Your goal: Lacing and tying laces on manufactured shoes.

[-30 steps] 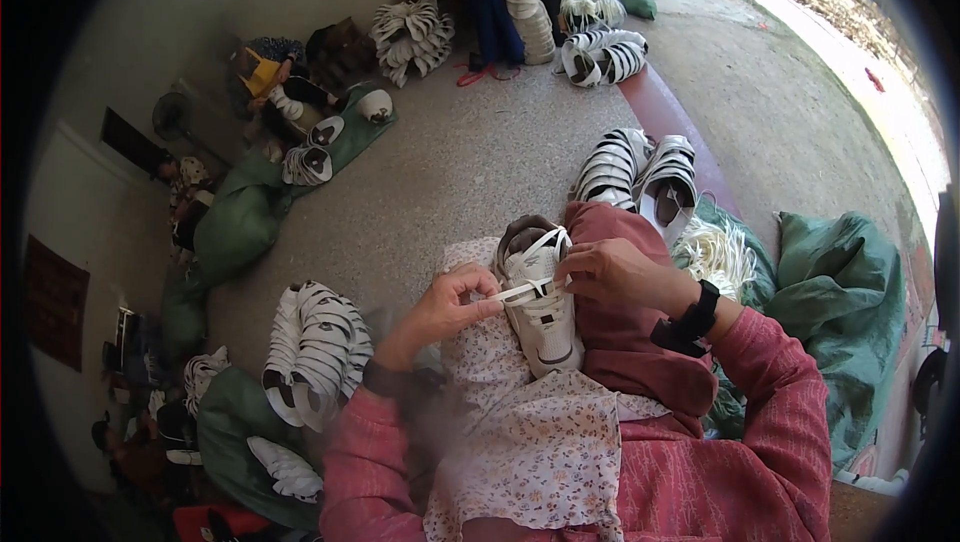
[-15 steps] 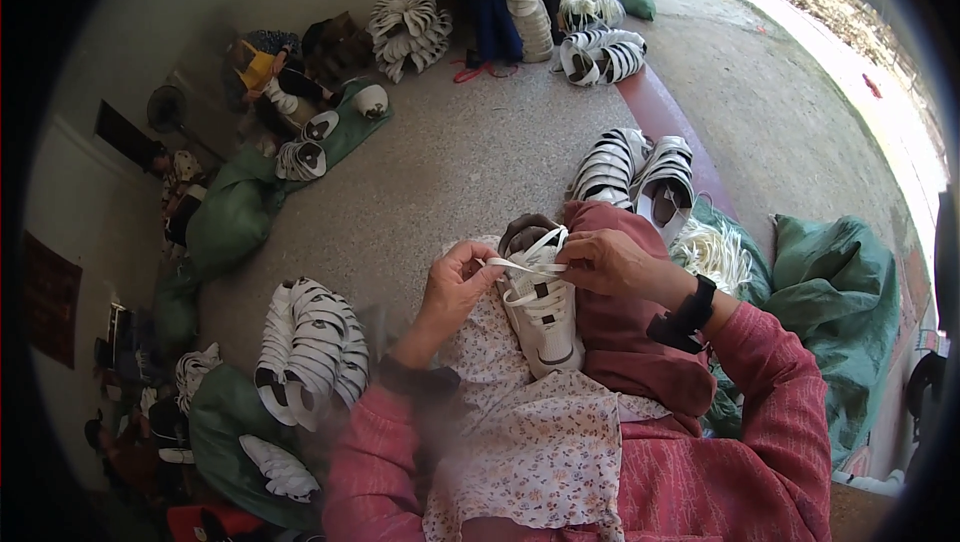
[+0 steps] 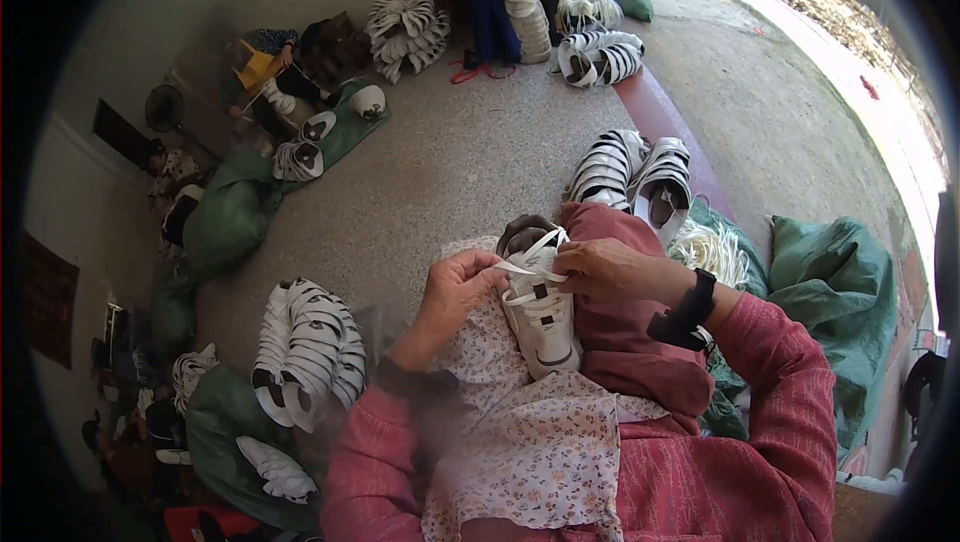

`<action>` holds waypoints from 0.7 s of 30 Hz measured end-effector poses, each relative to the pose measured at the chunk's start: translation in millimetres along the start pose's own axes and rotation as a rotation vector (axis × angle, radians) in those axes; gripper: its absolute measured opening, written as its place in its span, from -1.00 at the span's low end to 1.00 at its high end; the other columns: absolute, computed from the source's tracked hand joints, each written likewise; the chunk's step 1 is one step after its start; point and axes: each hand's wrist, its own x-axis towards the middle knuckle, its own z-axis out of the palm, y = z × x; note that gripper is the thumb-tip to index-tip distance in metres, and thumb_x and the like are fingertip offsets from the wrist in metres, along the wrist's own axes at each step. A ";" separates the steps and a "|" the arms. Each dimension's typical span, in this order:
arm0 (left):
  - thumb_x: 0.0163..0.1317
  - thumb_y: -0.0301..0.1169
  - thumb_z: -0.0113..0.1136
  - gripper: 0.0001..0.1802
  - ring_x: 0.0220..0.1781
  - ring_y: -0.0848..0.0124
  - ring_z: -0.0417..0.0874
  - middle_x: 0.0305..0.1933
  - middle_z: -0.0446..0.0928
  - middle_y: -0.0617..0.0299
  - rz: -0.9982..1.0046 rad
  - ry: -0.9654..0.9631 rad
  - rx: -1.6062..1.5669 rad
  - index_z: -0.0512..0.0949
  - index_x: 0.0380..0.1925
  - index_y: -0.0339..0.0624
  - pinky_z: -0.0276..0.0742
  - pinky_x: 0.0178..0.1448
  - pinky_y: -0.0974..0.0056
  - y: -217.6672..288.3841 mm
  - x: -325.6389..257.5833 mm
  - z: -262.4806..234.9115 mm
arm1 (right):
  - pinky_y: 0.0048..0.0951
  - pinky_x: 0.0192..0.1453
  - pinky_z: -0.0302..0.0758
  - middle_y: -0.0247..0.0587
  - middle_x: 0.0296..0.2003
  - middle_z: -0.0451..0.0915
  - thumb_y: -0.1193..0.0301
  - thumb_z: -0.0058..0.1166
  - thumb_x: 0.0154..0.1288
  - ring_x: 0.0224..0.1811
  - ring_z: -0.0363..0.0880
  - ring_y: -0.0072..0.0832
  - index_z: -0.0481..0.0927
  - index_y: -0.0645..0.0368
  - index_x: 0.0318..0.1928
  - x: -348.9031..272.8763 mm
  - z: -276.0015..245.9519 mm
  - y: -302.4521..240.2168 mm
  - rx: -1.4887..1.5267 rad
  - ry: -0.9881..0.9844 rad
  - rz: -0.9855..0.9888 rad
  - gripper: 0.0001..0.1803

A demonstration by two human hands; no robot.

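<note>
White lace-up shoe [image 3: 541, 320], light and stiff-soled, rests on the lap at frame centre; left hand [image 3: 455, 287] and right hand [image 3: 610, 270] fingers pinch its limp flat white lace [image 3: 527, 268]; grip near eyelets.

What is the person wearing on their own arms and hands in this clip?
Both arms are in long sleeves of reddish-pink ribbed knit. The left hand is bare, with no glove or ring visible. The right hand is also bare, and a black wristband, like a watch strap, sits at its wrist.
</note>
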 end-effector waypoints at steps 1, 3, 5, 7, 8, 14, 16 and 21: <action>0.40 -0.38 0.23 -0.84 -0.45 0.70 0.48 -0.39 0.65 0.36 -0.057 -0.044 0.048 0.66 -0.20 -0.25 0.38 -0.39 0.53 2.5 -0.9 -2.2 | -0.11 -0.14 0.52 -0.05 -0.30 0.61 0.31 0.16 0.30 -0.18 0.64 -0.04 0.59 0.16 -0.19 -2.7 -3.6 0.2 0.057 -0.062 0.054 -0.81; 0.41 -0.32 0.23 -0.80 -0.45 0.69 0.49 -0.43 0.64 0.37 -0.064 -0.108 0.155 0.68 -0.26 -0.23 0.38 -0.38 0.53 8.0 -0.3 -3.4 | -0.09 -0.13 0.51 -0.02 -0.30 0.62 0.28 0.15 0.32 -0.17 0.63 -0.02 0.58 0.17 -0.18 -4.7 -9.7 -0.2 0.115 -0.125 0.108 -0.78; 0.42 -0.26 0.22 -0.74 -0.44 0.69 0.49 -0.48 0.62 0.38 -0.070 -0.167 0.260 0.70 -0.33 -0.21 0.37 -0.36 0.53 4.9 1.3 -7.9 | -0.06 -0.15 0.49 0.00 -0.34 0.63 0.22 0.14 0.31 -0.19 0.64 -0.01 0.58 0.17 -0.21 -2.3 -21.6 -11.4 0.138 -0.261 0.229 -0.74; 0.44 -0.19 0.19 -0.67 -0.43 0.68 0.48 -0.48 0.61 0.40 -0.093 -0.240 0.363 0.70 -0.38 -0.21 0.37 -0.36 0.50 -5.4 7.4 -11.8 | -0.07 -0.19 0.49 0.00 -0.38 0.62 0.22 0.17 0.29 -0.24 0.64 -0.01 0.59 0.17 -0.23 3.9 -27.8 -18.0 0.057 -0.283 0.217 -0.74; 0.44 -0.19 0.19 -0.67 -0.43 0.68 0.48 -0.48 0.61 0.40 -0.093 -0.239 0.359 0.70 -0.38 -0.21 0.37 -0.36 0.50 -5.8 9.4 -11.9 | -0.08 -0.22 0.49 0.00 -0.42 0.62 0.22 0.19 0.26 -0.28 0.64 -0.02 0.59 0.16 -0.26 7.4 -28.3 -19.9 -0.024 -0.301 0.206 -0.74; 0.42 -0.21 0.22 -0.73 -0.41 0.69 0.45 -0.43 0.56 0.45 -0.034 -0.245 0.127 0.68 -0.32 -0.19 0.36 -0.32 0.50 15.1 13.6 -5.4 | -0.17 -0.34 0.47 -0.06 -0.54 0.60 0.27 0.25 0.19 -0.42 0.64 -0.10 0.62 0.18 -0.33 9.9 -17.8 -9.1 -0.021 -0.139 0.128 -0.77; 0.41 -0.22 0.23 -0.75 -0.41 0.69 0.43 -0.39 0.56 0.46 -0.015 -0.260 0.077 0.66 -0.29 -0.18 0.35 -0.32 0.51 12.3 18.2 -8.4 | -0.19 -0.34 0.47 -0.06 -0.53 0.60 0.27 0.26 0.18 -0.42 0.65 -0.13 0.64 0.19 -0.32 11.3 -17.0 3.4 0.110 -0.177 0.115 -0.77; 0.39 -0.23 0.23 -0.76 -0.41 0.68 0.42 -0.38 0.56 0.46 -0.032 -0.196 0.132 0.63 -0.34 -0.16 0.35 -0.32 0.48 6.5 32.2 1.5 | -0.18 -0.33 0.46 -0.05 -0.52 0.61 0.22 0.29 0.16 -0.42 0.65 -0.16 0.67 0.21 -0.33 8.9 -28.0 6.6 0.222 -0.317 0.159 -0.72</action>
